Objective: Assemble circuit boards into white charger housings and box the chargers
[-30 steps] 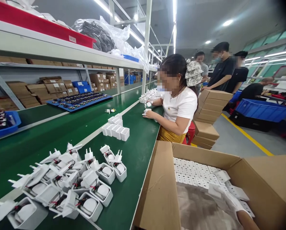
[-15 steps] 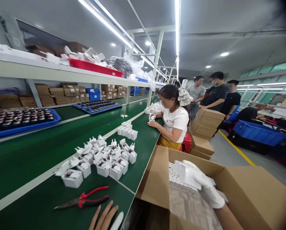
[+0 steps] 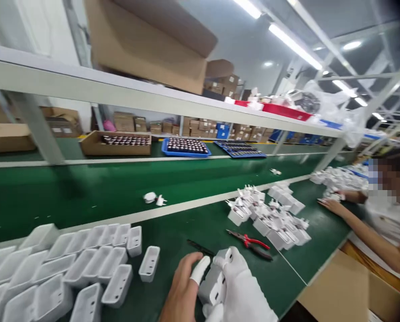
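Low in the middle of the view, both my hands meet over the green table. My right hand (image 3: pixel 242 290), in a white glove, is wrapped round a stack of white charger shells (image 3: pixel 214 282). My bare left hand (image 3: pixel 180 290), with a white cot on one fingertip, presses against the same stack from the left. Just left of my hands lie rows of empty white shells (image 3: pixel 82 268). Red-handled pliers (image 3: pixel 252 243) lie on the table just beyond my right hand, and behind them is a heap of open charger halves with plug pins (image 3: pixel 270 214).
A co-worker's arm and hand (image 3: pixel 334 206) rest on the table at the right, by another white pile. A green conveyor (image 3: pixel 86 183) carries two loose parts (image 3: pixel 155 198). Blue trays (image 3: pixel 185 146) and cardboard boxes stand behind; a carton flap (image 3: pixel 341 293) is at bottom right.
My view has swung left from the carton to the table. My gloved right hand has come out of the carton with a stack of shells, and my left hand has joined it.
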Demonstrator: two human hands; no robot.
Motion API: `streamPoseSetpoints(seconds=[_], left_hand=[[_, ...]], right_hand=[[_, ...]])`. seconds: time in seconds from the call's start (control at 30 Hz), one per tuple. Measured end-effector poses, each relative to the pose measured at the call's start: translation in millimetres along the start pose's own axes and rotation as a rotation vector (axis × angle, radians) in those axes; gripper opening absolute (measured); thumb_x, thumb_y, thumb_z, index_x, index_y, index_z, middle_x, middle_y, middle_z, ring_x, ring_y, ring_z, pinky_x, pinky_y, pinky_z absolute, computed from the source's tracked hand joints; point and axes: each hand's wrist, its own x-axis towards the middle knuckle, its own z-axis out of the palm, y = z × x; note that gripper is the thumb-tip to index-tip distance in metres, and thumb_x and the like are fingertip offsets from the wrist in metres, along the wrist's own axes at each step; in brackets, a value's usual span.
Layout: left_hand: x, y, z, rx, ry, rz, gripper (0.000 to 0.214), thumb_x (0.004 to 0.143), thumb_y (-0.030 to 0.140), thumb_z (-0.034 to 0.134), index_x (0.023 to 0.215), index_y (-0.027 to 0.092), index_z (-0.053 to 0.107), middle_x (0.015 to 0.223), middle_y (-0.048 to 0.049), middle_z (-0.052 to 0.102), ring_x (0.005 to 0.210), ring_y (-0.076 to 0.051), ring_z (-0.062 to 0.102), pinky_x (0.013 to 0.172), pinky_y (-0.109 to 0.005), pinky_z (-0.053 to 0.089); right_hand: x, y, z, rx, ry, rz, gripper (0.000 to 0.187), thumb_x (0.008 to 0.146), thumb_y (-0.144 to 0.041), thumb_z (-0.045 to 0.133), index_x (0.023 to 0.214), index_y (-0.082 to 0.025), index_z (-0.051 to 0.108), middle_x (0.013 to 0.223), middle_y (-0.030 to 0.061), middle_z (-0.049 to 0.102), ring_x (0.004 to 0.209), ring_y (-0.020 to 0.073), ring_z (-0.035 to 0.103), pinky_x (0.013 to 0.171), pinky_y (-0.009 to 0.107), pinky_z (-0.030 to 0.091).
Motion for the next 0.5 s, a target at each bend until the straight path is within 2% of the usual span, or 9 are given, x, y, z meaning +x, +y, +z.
streamPoseSetpoints(seconds=[0.1, 0.2, 0.27, 0.33, 0.4, 0.5], left_hand=[[5, -9, -21.4, 0.184, -0.260, -0.020, 0.038, 0.080, 0.029, 0.062, 0.115, 0.016, 0.065, 0.149, -0.0179, 0.043, 0.142, -0.037, 0.034, 0.116, -0.053, 0.035], [17, -4, -48.0, 0.276, -0.431, -0.066, 0.024, 0.080, 0.029, 0.060, 0.096, 0.013, 0.069, 0.150, -0.0206, 0.042, 0.142, -0.037, 0.034, 0.119, -0.055, 0.026], [25, 1, -61.6, 0.277, -0.480, -0.082, 0.027, 0.082, 0.034, 0.060, 0.095, 0.011, 0.068, 0.151, -0.0225, 0.039, 0.143, -0.036, 0.034, 0.119, -0.053, 0.026], [33, 3, -66.3, 0.258, -0.515, -0.109, 0.035, 0.079, 0.039, 0.065, 0.099, 0.010, 0.068, 0.151, -0.0233, 0.039, 0.141, -0.037, 0.037, 0.118, -0.051, 0.029], [39, 3, -61.1, 0.242, -0.524, -0.141, 0.043, 0.076, 0.042, 0.069, 0.104, 0.010, 0.068, 0.149, -0.0221, 0.042, 0.136, -0.038, 0.042, 0.116, -0.050, 0.032], [45, -2, -41.8, 0.242, -0.498, -0.162, 0.042, 0.078, 0.040, 0.067, 0.108, 0.011, 0.069, 0.140, -0.0197, 0.053, 0.125, -0.037, 0.053, 0.109, -0.052, 0.040]], right_hand=[[28, -19, 32, -0.164, -0.018, 0.087, 0.058, 0.073, -0.027, 0.071, 0.130, -0.021, 0.062, 0.138, 0.0198, 0.054, 0.134, 0.0428, 0.044, 0.108, 0.055, 0.038], [36, -26, 44, -0.314, -0.054, 0.165, 0.063, 0.074, -0.029, 0.069, 0.135, -0.024, 0.059, 0.144, 0.0210, 0.050, 0.132, 0.0456, 0.047, 0.101, 0.055, 0.047], [35, -24, 40, -0.231, -0.119, 0.103, 0.067, 0.076, -0.040, 0.068, 0.140, -0.023, 0.054, 0.145, 0.0192, 0.050, 0.128, 0.0418, 0.053, 0.099, 0.050, 0.051], [35, -20, 29, -0.073, -0.185, 0.046, 0.070, 0.081, -0.052, 0.062, 0.142, -0.020, 0.051, 0.141, 0.0170, 0.055, 0.125, 0.0360, 0.057, 0.101, 0.046, 0.051], [41, -15, 13, 0.028, -0.196, 0.086, 0.069, 0.084, -0.057, 0.057, 0.141, -0.018, 0.053, 0.132, 0.0158, 0.063, 0.117, 0.0322, 0.064, 0.099, 0.043, 0.052], [69, -13, -7, 0.059, -0.105, 0.129, 0.064, 0.081, -0.054, 0.062, 0.133, -0.017, 0.059, 0.118, 0.0135, 0.071, 0.100, 0.0292, 0.071, 0.089, 0.042, 0.058]])
